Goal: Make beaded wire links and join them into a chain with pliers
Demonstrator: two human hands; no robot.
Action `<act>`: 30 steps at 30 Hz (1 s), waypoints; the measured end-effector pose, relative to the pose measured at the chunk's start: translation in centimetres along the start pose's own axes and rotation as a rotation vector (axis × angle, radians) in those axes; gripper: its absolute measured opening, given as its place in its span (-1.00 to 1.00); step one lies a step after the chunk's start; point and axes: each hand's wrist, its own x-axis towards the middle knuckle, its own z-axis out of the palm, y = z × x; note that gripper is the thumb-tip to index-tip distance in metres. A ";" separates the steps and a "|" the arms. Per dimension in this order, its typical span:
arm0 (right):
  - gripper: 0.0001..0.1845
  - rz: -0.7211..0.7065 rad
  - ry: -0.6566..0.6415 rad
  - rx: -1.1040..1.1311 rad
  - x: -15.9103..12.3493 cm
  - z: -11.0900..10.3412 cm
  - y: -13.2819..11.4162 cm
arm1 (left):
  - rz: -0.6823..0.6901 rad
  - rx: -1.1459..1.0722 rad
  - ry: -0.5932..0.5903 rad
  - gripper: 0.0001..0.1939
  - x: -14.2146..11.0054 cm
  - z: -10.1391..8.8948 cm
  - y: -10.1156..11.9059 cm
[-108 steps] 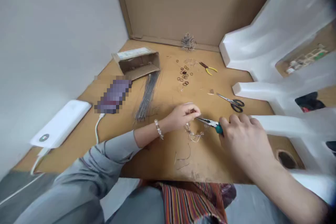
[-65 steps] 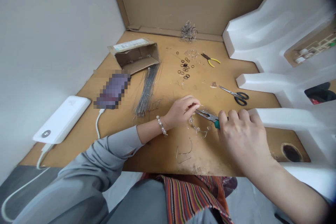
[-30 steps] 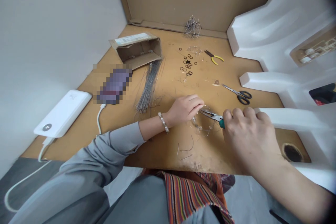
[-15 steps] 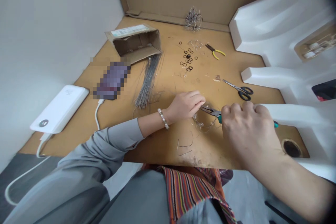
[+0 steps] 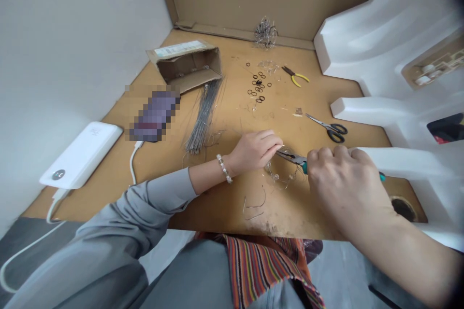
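My right hand [image 5: 342,181] is wrapped round long-nose pliers [image 5: 293,157] with green handles, whose jaws point left. The plier tips meet the fingertips of my left hand [image 5: 256,150]. That hand is closed in a pinch on a beaded wire piece [image 5: 277,177], a loop of thin wire with clear beads that hangs below the fingers and the pliers. Exactly which bit of wire lies between the jaws is hidden by my fingers. Several cut wire pieces [image 5: 255,206] lie on the table just below.
On the wooden table [image 5: 224,207] lie scissors [image 5: 328,128], yellow-handled pliers [image 5: 295,76], dark small rings [image 5: 258,88], a wire bundle [image 5: 203,118] and an open cardboard box [image 5: 190,67]. A tangled wire ball [image 5: 266,34] sits at the back. Left are a power bank [image 5: 81,154] and a blurred-out phone-like object [image 5: 155,116]. White foam [image 5: 366,111] borders the right.
Both hands stay together at the beaded wire piece, the pliers still at my left fingertips. The wire loop and pliers shift slightly; the whole view also moves a little.
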 end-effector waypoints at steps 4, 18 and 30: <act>-0.79 -0.004 -0.006 0.011 0.0 0.0 0.3 | -0.001 0.001 0.001 -0.79 0.0 -0.1 0.2; -0.82 -0.017 -0.002 0.076 0.1 0.5 0.7 | 0.059 0.021 -0.091 -0.75 0.1 -0.3 0.0; -0.82 0.256 -0.004 0.350 -0.4 4.6 0.8 | -0.361 -0.217 -0.132 -0.84 0.8 -1.0 -2.0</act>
